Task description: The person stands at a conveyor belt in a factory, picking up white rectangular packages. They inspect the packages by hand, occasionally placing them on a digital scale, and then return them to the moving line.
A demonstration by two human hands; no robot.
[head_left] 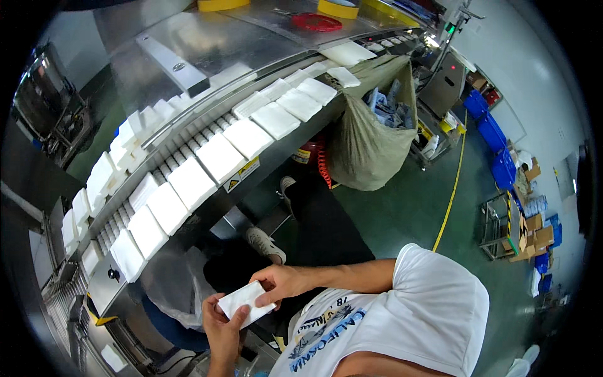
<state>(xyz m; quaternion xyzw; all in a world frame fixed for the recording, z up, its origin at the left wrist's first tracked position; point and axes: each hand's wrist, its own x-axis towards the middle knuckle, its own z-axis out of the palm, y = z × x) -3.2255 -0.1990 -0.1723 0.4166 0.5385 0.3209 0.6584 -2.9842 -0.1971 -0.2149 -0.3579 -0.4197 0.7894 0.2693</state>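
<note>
Two sets of fingers close on one flat white rectangular packet (pixel 245 303), the left hand (pixel 223 330) cupping its lower edge and the right hand (pixel 282 281) pinching its upper corner, held at chest height below the conveyor. Beyond them, rows of matching white packets (pixel 220 157) ride the long steel roller conveyor (pixel 188 135), beside a bulging olive cloth sack (pixel 367 151). It looks like hand inspection of a single piece; setting it down would call for a steady two-handed reach.

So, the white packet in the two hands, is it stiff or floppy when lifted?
The white packet probably is soft and light: the left hand and right hand hold it only by its edges. It lies flat, so it likely will not roll.
</note>
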